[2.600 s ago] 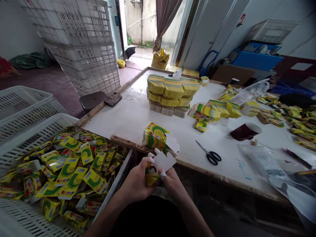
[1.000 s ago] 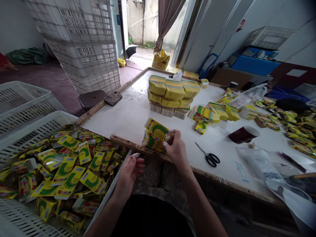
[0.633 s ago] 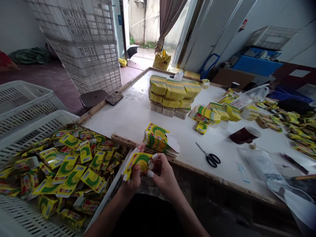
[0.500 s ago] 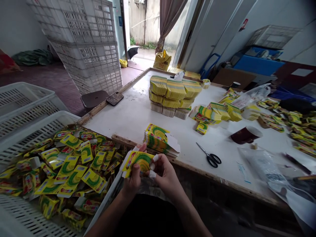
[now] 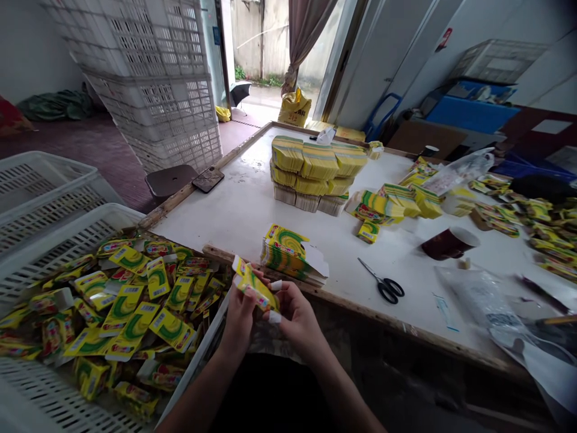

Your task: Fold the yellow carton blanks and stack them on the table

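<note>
A small yellow and green printed carton (image 5: 255, 287) is held between both hands, in front of the table's near edge. My left hand (image 5: 240, 316) grips its left end, thumb on the near face. My right hand (image 5: 295, 313) closes on its right end, with white wraps on two fingertips. The carton stands opened out into a box shape, tilted. Just beyond it, a stack of flat cartons (image 5: 288, 249) lies on the table. To the left, a white plastic crate (image 5: 207, 355) holds many similar cartons (image 5: 135, 325).
On the white table (image 5: 216, 219) are bundled carton stacks (image 5: 318, 174), scissors (image 5: 385, 285), a dark mug (image 5: 451, 243), a phone (image 5: 208, 179) and a clear plastic bag (image 5: 491, 307). Tall stacked crates (image 5: 157, 90) stand at the back left, beside an open doorway.
The carton has gone from a flatter shape, its broad face showing, to an opened, turned box. Both hands have rotated with it, and my right hand has shifted slightly.
</note>
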`<state>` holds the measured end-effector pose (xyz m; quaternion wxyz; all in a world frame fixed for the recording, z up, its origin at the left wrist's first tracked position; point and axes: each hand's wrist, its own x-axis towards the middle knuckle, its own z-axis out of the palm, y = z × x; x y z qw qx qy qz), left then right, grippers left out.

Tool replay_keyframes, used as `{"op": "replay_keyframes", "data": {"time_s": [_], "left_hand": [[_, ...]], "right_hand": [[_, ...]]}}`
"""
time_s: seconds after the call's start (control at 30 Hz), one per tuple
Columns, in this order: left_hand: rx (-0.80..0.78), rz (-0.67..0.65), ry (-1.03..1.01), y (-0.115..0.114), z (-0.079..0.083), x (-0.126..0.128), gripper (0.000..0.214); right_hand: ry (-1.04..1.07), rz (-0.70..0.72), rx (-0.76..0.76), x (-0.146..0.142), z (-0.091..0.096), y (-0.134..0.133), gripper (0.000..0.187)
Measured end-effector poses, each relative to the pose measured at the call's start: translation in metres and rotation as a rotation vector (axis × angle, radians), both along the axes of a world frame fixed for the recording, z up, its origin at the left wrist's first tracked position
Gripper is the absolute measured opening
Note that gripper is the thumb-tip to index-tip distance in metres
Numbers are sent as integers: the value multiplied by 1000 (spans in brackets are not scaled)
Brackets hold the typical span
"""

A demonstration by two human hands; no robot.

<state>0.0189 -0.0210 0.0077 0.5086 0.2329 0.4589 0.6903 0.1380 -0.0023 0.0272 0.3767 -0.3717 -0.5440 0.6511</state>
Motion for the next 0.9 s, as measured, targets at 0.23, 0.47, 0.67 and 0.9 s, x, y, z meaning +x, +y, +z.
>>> {"op": "replay_keyframes", "data": {"time_s": [0.23,0.47,0.67,0.9], "left_hand": [[-15,94,-76,-4,-10,-4,20],[125,-122,131,-12,26,-52,78],[41,-631,800,-18,39,-40,76],[77,-477,1047,-26,19,-2,72]], "right_hand": [[-152,-38,73,14,2,8,10],[-451,24,747,39,22,12,28],[-487,-116,967,33,23,-1,33],[26,-210,-82,23,3,1,68]]}}
